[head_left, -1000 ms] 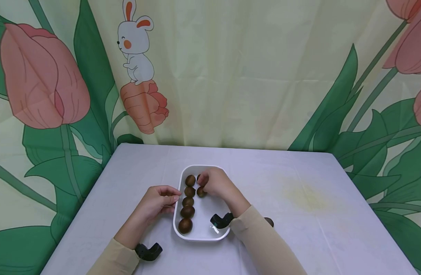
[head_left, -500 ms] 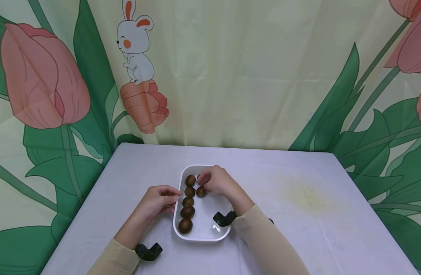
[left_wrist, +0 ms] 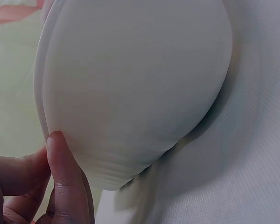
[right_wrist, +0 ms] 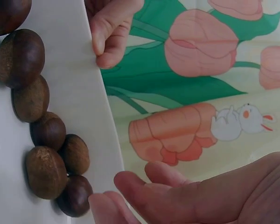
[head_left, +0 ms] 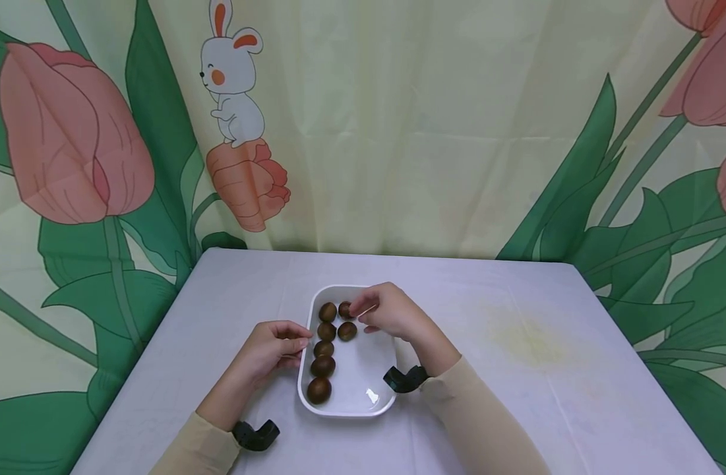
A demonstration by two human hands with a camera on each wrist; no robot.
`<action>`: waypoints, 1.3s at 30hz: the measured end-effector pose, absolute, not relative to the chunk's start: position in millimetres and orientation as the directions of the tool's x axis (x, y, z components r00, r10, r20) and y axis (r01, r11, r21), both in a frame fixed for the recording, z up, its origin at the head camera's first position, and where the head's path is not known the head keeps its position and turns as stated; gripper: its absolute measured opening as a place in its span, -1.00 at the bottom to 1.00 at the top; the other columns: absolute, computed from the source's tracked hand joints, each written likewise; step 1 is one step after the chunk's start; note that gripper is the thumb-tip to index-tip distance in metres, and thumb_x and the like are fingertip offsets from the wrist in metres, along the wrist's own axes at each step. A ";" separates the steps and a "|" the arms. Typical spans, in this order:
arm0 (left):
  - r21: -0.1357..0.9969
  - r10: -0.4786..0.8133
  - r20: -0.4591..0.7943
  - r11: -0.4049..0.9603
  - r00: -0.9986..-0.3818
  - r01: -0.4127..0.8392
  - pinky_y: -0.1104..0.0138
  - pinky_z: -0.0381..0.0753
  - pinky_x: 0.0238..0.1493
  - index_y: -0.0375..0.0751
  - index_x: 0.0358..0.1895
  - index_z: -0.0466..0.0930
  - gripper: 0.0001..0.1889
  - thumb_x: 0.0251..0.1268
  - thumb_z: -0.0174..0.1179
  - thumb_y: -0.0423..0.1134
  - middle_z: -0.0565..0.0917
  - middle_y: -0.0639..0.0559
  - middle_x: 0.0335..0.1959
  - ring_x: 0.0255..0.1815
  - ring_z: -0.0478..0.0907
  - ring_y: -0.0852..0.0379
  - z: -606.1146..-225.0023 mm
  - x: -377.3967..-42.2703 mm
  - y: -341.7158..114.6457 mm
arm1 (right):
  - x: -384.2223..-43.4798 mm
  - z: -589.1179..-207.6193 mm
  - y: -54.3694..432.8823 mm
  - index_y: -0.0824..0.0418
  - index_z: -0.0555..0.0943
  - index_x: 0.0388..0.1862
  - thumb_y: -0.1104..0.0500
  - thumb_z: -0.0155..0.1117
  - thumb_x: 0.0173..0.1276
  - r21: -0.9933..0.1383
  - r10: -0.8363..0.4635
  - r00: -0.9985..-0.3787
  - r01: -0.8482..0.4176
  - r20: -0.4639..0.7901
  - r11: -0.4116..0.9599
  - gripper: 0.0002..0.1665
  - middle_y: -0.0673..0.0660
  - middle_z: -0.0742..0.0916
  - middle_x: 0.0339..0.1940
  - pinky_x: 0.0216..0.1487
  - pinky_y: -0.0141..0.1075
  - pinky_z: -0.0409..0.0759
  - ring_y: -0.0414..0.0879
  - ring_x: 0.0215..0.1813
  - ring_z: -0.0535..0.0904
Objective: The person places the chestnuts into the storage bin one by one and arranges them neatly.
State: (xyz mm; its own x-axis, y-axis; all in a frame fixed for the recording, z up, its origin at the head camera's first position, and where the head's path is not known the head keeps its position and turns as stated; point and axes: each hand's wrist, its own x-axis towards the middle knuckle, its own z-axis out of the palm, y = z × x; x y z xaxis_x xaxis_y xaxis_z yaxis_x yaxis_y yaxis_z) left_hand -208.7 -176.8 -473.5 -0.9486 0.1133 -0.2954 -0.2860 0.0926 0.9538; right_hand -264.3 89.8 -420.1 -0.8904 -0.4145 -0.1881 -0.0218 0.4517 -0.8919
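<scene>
Brown chestnuts lie in a white rectangular tray (head_left: pixel 363 396). Several form a column along its left side, with the nearest chestnut (head_left: pixel 319 390) at the front. Beside the column's far end sit two more, a rear chestnut (head_left: pixel 344 309) and a front chestnut (head_left: pixel 347 331). My left hand (head_left: pixel 277 343) pinches the tray's left rim between thumb and fingers; the left wrist view shows the thumb (left_wrist: pixel 63 172) against the outer wall. My right hand (head_left: pixel 392 313) hovers over the tray's far right part, fingers spread apart and holding nothing, fingertips close to the rear chestnut.
A white cloth covers the table (head_left: pixel 487 297), with a yellowish stain to the right. Behind it hangs a curtain (head_left: pixel 428 132) printed with tulips and a rabbit. Each wrist wears a black camera mount, the right mount (head_left: pixel 405 379) being above the tray's right rim.
My right hand has drawn back to the right and its fingers have parted, uncovering the two chestnuts. A chestnut on the table at the right is now hidden by the sleeve. My left hand stays put.
</scene>
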 end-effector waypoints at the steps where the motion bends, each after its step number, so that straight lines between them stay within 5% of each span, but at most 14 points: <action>1: 0.953 0.111 -0.296 0.094 -0.949 -0.287 0.34 0.79 -0.40 -0.48 0.07 0.74 -0.75 0.39 0.38 -0.46 0.78 -0.09 -0.25 -0.48 0.69 0.16 -473.5 -208.6 -176.6 | -263.7 -419.9 93.1 0.39 0.77 0.00 0.52 0.27 0.39 -0.900 -0.423 -0.886 -0.015 -0.191 0.436 -0.73 0.35 0.82 0.03 -0.08 -0.16 0.86 0.17 0.06 0.78; 19: 0.949 0.098 -0.309 0.096 -0.946 -0.300 0.35 0.78 -0.41 -0.49 0.06 0.74 -0.75 0.39 0.38 -0.47 0.78 -0.09 -0.28 -0.48 0.68 0.17 -474.7 -207.9 -176.2 | -243.4 -416.1 151.0 0.37 0.76 0.02 0.48 0.33 0.40 -0.910 -0.438 -0.872 0.019 -0.218 0.414 -0.74 0.42 0.80 0.07 -0.02 -0.10 0.87 0.09 -0.05 0.76; 28: 0.949 0.088 -0.308 0.104 -0.947 -0.299 0.34 0.78 -0.40 -0.48 0.07 0.74 -0.75 0.39 0.39 -0.46 0.78 -0.11 -0.26 -0.48 0.68 0.16 -472.7 -206.8 -175.5 | -234.2 -424.0 178.4 0.37 0.74 0.01 0.47 0.32 0.39 -0.874 -0.386 -0.887 0.037 -0.252 0.484 -0.76 0.41 0.80 0.04 -0.07 -0.10 0.87 0.18 -0.05 0.75; 39: 0.950 0.087 -0.304 0.103 -0.949 -0.295 0.36 0.76 -0.41 -0.48 0.07 0.74 -0.75 0.40 0.37 -0.47 0.79 -0.08 -0.29 -0.44 0.68 0.17 -472.5 -207.6 -175.1 | -224.2 -439.0 203.8 0.36 0.75 -0.01 0.50 0.35 0.30 -0.804 -0.352 -0.893 0.019 -0.282 0.594 -0.71 0.26 0.85 -0.05 -0.05 -0.15 0.84 0.00 -0.11 0.78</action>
